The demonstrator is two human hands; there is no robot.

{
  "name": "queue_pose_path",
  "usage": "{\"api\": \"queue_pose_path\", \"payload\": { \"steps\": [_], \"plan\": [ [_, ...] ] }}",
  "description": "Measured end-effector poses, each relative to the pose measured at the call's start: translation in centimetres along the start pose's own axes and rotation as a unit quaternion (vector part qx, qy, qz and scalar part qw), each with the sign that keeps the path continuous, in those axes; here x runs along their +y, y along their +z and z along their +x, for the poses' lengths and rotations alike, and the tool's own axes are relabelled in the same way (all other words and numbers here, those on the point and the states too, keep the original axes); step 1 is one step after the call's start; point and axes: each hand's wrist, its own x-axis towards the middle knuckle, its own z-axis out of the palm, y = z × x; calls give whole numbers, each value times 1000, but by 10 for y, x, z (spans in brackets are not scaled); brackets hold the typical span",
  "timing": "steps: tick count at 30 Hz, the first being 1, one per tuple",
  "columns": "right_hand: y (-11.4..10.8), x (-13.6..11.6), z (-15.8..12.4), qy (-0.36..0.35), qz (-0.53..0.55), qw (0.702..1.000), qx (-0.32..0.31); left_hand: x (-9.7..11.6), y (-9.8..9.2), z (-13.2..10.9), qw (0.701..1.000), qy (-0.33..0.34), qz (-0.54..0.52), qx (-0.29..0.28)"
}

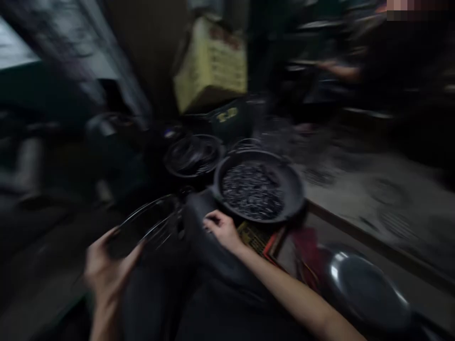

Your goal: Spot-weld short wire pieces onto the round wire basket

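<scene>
My left hand (108, 263) grips the near rim of a round wire rack or guard (159, 222) at the lower left, thumb and fingers on its wires. My right hand (222, 229) is closed in a pinch above my dark-clothed leg (209, 246); what its fingertips hold, if anything, is too small to name. Just beyond my right hand, a wide grey bowl (294, 189) holds a heap of small dark metallic pieces (252, 192). The picture is blurred by motion.
Behind the bowl stand a second round container (170, 166) and a yellow box (220, 66). A shiny rounded metal object (369, 289) lies at the lower right, near a red cloth or bag (305, 246). Another person's forearm (343, 72) shows at the upper right.
</scene>
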Motion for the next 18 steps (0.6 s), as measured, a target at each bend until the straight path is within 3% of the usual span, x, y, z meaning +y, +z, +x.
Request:
{"api": "queue_pose_path", "payload": {
  "steps": [1,4,10,14,18],
  "plan": [
    [7,-8,-1,22,24,999,-24,-2,-3,-7,999,-3,26,-36],
    [37,-28,1,38,29,993,-112,-16,-11,-20,995,-32,69,-67],
    [119,-43,-17,23,3,963,-267,-44,-54,-39,979,-125,153,-57],
    [156,-42,-26,4,-23,952,-306,-51,-76,-57,970,-139,191,-51],
    [188,-38,-13,10,-40,945,-324,-74,-77,-61,967,-135,211,-47]
  ]
}}
